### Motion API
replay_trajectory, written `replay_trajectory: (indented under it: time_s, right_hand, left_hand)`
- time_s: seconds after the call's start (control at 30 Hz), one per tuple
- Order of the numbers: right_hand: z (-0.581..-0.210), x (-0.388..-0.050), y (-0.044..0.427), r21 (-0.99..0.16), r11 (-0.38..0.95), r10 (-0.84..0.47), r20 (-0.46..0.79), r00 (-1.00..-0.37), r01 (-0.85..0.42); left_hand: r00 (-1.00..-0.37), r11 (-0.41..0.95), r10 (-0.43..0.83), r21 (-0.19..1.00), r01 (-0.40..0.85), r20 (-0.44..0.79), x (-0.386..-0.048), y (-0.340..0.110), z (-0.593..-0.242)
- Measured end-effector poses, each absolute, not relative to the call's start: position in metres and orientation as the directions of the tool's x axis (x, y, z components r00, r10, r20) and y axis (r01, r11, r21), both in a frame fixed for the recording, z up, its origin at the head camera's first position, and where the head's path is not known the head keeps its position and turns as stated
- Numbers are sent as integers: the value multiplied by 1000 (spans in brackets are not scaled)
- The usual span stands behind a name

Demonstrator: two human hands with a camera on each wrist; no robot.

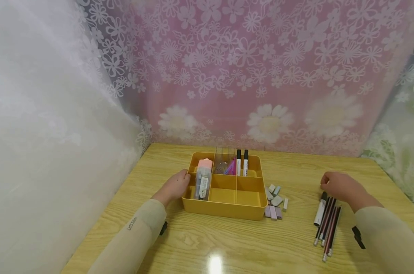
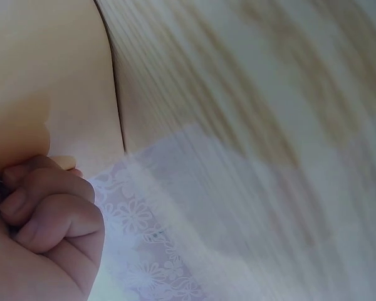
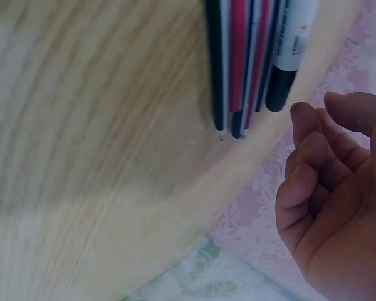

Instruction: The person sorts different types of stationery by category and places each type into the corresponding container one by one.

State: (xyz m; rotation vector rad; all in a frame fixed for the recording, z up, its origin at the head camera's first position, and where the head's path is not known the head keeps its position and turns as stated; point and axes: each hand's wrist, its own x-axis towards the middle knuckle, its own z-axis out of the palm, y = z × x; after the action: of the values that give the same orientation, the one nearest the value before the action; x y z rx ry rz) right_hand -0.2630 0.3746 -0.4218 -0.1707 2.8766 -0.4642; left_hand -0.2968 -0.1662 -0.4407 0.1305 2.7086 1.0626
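My left hand [image 1: 174, 187] is at the left side of a yellow divided organizer [image 1: 224, 208], its curled fingers gripping the wall. In the left wrist view the fingers of that hand [image 2: 50, 232] are bent against the organizer's side [image 2: 44, 75]. My right hand [image 1: 342, 188] is just beyond the cap end of a white marker [image 1: 320, 213] and a bunch of pencils [image 1: 330, 228]. In the right wrist view this hand [image 3: 338, 194] holds nothing; its fingers are loosely bent, with the thumb apart, beside the marker's black cap [image 3: 280, 89].
Inside the organizer are a pink-capped clear case [image 1: 203, 177], a purple ruler piece [image 1: 231, 167] and two black-capped markers [image 1: 242, 163]. Several erasers [image 1: 275, 201] lie against its right side. A floral curtain [image 1: 261, 76] hangs behind the wooden table [image 1: 193, 243].
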Motion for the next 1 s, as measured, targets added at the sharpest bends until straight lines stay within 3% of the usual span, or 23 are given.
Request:
replay_trajectory:
  time_s: [0.27,0.63,1.0]
  right_hand:
    - [-433,-262,371,-332,942,-133,-251,-959,-44]
    - [-441,-270,356,-333,941,-132,-216,-967,-54]
    - [-417,-289,313,-500,862,-115,-47,-992,-76]
  left_hand:
    - [-970,727,171,686,6,-173,-297,-166,-440]
    - [-970,730,173,683,7,-174,-296,-166,-439]
    - [-970,741,173,671,16,-168,-298,-166,-441]
